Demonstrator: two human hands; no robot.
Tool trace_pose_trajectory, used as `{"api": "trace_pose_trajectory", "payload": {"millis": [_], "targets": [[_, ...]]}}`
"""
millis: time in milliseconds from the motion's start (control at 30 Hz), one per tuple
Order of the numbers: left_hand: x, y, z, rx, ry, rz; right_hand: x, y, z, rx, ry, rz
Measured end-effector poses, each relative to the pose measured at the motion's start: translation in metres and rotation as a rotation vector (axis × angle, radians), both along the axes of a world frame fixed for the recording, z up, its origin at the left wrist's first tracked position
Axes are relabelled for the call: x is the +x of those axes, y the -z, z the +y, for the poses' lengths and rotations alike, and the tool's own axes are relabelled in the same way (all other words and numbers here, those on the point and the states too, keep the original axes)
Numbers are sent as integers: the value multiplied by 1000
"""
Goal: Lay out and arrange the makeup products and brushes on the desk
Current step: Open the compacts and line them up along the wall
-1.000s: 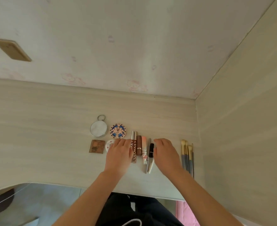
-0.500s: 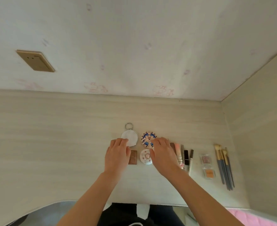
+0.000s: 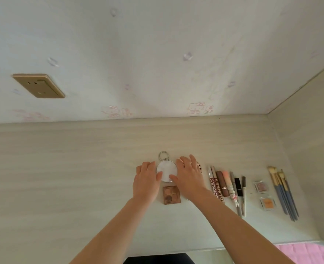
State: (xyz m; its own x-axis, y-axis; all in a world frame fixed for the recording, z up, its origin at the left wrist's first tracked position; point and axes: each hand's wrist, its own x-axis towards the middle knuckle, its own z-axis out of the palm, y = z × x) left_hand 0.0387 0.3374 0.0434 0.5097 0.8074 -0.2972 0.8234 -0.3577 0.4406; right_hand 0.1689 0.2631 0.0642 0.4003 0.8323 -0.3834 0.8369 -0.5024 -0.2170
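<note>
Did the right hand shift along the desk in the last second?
Yes. The right hand moved left: a second ago it lay right of the row of lipsticks; now it is left of them, at the round mirror.

The surface [image 3: 62, 187] is a pale wood-grain board bounded by a pale back wall [image 3: 157, 54] at its far edge and a matching side panel [image 3: 309, 145] on the right. A tan socket plate [image 3: 38, 85] is mounted on the wall at upper left; faint pink cartoon prints [image 3: 195, 109] run along its base. Pink fabric [image 3: 313, 253] shows at lower right.
</note>
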Motion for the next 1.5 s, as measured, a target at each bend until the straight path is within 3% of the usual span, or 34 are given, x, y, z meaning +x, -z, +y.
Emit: {"api": "trace_pose_trajectory", "payload": {"millis": [267,533,767,1100,1300,1500], "targets": [[4,14,-1,-18,-19,20,2,13,3,-49,-10,43],[5,18,-5,-99,-145,-102,1,14,1,32,13,129],[1,14,-10,-251,-281,-309,3,14,2,199,55,175],[-14,-10,-10,-422,-493,-607,-2,0,12,321,246,409],[-33,-33,-3,-518,-578,-690,-12,-16,17,315,366,629],[-56,-47,5,-675,-621,-824,-34,-22,25,387,305,653]]}}
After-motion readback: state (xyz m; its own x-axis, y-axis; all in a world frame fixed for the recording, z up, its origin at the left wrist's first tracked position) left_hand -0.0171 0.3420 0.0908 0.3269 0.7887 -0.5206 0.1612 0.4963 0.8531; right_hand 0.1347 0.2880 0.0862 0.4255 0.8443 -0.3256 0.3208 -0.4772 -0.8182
